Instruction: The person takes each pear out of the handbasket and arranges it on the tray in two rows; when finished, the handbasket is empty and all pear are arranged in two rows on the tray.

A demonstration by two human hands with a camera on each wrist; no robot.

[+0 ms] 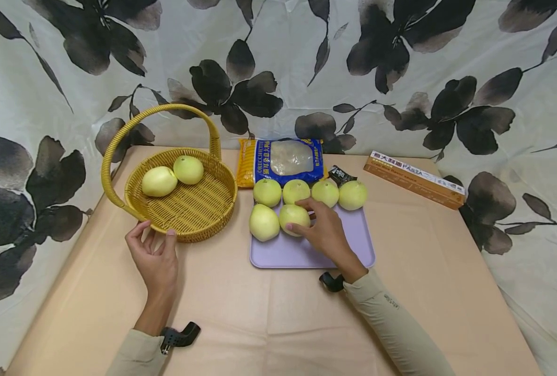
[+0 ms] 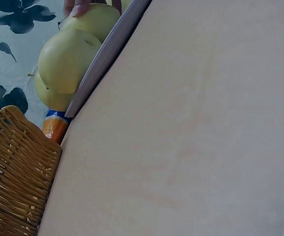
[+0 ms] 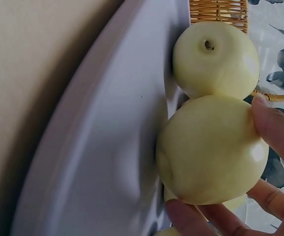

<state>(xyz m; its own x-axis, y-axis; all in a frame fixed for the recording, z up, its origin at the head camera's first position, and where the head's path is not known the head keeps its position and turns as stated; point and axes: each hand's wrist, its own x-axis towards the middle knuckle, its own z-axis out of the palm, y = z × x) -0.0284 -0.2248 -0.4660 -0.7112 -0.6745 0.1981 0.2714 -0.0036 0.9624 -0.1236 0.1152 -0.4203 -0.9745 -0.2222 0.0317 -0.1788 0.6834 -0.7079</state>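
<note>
My left hand point(image 1: 156, 258) is at the near side of a yellow wicker basket point(image 1: 212, 230), with fingertips right at its rim and by the handle's base. Inside the basket lie two pale green pears, a left pear point(image 1: 159, 181) and a right pear point(image 1: 188, 169). My right hand point(image 1: 327, 230) holds a pear point(image 3: 211, 152) between thumb and fingers, over a lilac tray point(image 1: 288, 256). Another pear point(image 1: 264, 223) sits just left of the held one. Behind them, several more pears point(image 1: 267, 192) stand in a row along the tray's far side.
A blue and yellow pasta bag point(image 1: 283, 159) lies behind the tray, with a small black packet point(image 1: 341, 175) at its right. An orange-brown pasta box point(image 1: 415, 180) lies at the back right. A floral cloth point(image 1: 297, 62) hangs behind the table.
</note>
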